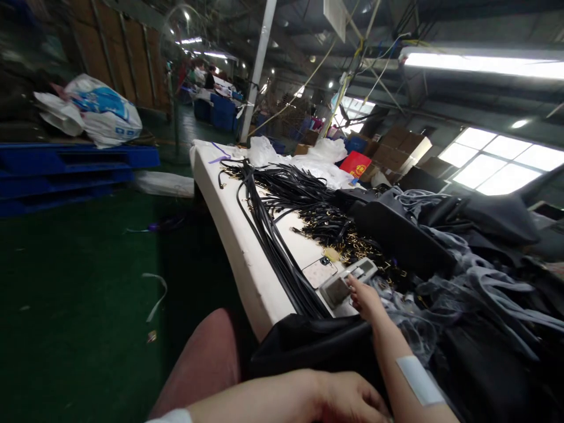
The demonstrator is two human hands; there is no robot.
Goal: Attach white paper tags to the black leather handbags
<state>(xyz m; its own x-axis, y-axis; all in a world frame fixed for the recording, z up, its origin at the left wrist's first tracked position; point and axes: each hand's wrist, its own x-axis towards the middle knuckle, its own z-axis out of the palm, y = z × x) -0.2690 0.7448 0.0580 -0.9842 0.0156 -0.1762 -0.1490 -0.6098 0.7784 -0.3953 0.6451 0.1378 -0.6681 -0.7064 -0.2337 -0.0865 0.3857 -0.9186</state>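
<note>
My right hand (366,301) reaches over the table to a grey, box-like device (348,283), its index finger at the device's near side and its other fingers loosely bent. Low in the view is my left hand (348,400), beside my right forearm over black material (312,346). Its fingers curl down and are partly cut off by the frame, so what they hold is hidden. A phone (320,271) in a light case lies left of the device. Long black straps (268,235) run along the table, with a pile of black straps with gold-coloured clasps (330,226) behind.
The white table (235,249) has its left edge beside my knee (211,352). Black pieces and clear plastic (458,282) are heaped at the right. Farther back are a red packet (355,164), cartons (399,150) and white plastic bags (324,154). Blue pallets (74,167) stand left.
</note>
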